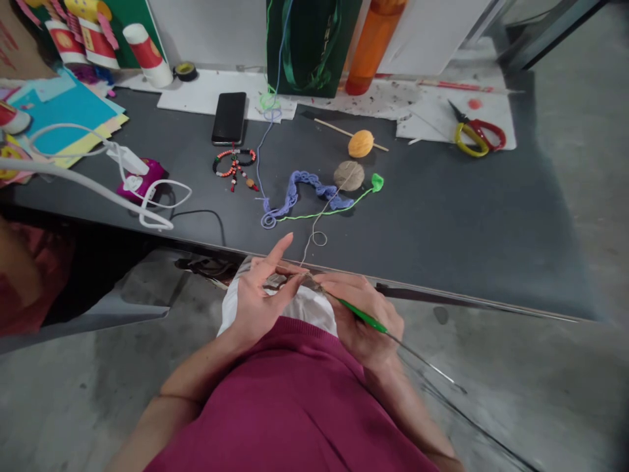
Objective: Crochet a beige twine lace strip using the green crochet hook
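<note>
My right hand [366, 314] is closed round a green-handled crochet hook [362, 316], whose metal shaft sticks out to the lower right. My left hand [263, 295] has its index finger stretched out, while its thumb and other fingers pinch beige yarn [305, 252] just off the table's front edge. Both hands' fingertips meet there, and they partly hide the stitches. From them the strand runs up to a beige yarn ball [349, 176] on the table. Behind the hands lies a blue-purple crocheted strip [296, 185], with a bright green strand ending in a small green piece [377, 182].
On the dark table [466, 229] are an orange yarn ball [361, 143], scissors [479, 134], a phone [229, 118] and a beaded bracelet [234, 162]. A green bag [304, 46] and orange bottle [376, 46] stand behind. White cables [83, 172] cross the left; another person's arm [19, 269] is nearby.
</note>
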Motion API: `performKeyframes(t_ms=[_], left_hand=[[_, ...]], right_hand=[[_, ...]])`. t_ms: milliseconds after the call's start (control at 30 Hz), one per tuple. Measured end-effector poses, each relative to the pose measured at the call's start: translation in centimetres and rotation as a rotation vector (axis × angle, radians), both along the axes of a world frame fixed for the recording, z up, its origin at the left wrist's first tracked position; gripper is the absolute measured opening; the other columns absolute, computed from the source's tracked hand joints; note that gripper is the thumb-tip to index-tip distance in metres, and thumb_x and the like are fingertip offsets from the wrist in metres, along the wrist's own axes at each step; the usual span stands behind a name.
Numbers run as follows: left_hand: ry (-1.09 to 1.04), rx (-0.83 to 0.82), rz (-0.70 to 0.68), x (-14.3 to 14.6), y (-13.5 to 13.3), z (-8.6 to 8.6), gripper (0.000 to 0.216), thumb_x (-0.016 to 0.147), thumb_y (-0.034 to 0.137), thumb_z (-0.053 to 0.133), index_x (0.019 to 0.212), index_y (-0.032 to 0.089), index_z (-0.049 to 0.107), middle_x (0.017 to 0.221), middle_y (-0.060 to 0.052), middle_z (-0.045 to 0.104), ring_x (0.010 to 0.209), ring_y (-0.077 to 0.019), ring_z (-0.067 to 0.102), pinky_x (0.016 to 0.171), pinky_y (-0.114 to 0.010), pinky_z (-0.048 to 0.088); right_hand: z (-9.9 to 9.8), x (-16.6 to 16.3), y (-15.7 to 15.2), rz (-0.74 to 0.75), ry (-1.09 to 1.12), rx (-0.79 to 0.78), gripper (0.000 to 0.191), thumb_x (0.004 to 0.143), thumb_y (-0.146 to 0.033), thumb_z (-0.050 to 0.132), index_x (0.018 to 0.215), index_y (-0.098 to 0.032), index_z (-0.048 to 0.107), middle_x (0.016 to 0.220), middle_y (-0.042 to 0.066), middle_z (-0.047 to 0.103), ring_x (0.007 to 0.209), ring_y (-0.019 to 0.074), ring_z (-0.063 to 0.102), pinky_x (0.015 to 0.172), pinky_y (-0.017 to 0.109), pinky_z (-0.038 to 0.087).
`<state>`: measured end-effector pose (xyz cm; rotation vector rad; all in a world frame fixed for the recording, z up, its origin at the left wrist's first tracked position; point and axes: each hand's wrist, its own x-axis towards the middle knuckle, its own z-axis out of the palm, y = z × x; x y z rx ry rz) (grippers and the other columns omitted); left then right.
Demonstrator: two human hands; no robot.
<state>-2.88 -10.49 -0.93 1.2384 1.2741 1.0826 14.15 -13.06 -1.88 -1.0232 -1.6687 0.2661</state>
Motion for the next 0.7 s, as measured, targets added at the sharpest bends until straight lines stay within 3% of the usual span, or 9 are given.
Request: performKeyframes(t_ms=[133,333,700], left_hand=[[-0.016,0.003,-0.002,0.1,0.1,0.1,0.058,0.087,0.035,0.084,0.143,0.031,0.070,0.094,-0.001,0.085,0.095,-0.0209,0.075,0.109,-0.041,0.053],[-0.013,0.021,0.013,0.1,-0.1,0.2,0.059,0.088,0.035,0.083,0.145,0.031,0.069,0.093,-0.001,0.084,0.095,-0.0209,0.074,0.110,-0.042,0.053],[-0.016,0.062,0.012,0.2,-0.3,0.4,0.057,0.087,0.032,0.083,0.143,0.032,0.070,0.088,0.001,0.083,0.090,-0.0199,0.073,0.107,-0.039,0.052]], right_hand=[[-0.5,-0.2,-0.4,-0.066,-0.012,0.067,0.030,0.102,-0.013,0.063,0.127,-0.027,0.071,0.104,0.007,0.086,0.086,0.0195,0.084,0.065,0.029,0.066],[-1.1,0.1,-0.9,-0.050,-0.071,0.082,0.044,0.101,-0.012,0.064,0.141,-0.031,0.066,0.117,0.005,0.085,0.091,0.0192,0.083,0.072,0.031,0.068],[-1.2,0.3,-1.1,-0.043,-0.140,0.084,0.048,0.101,-0.011,0.063,0.145,-0.031,0.064,0.123,0.006,0.084,0.092,0.0213,0.084,0.069,0.031,0.067]])
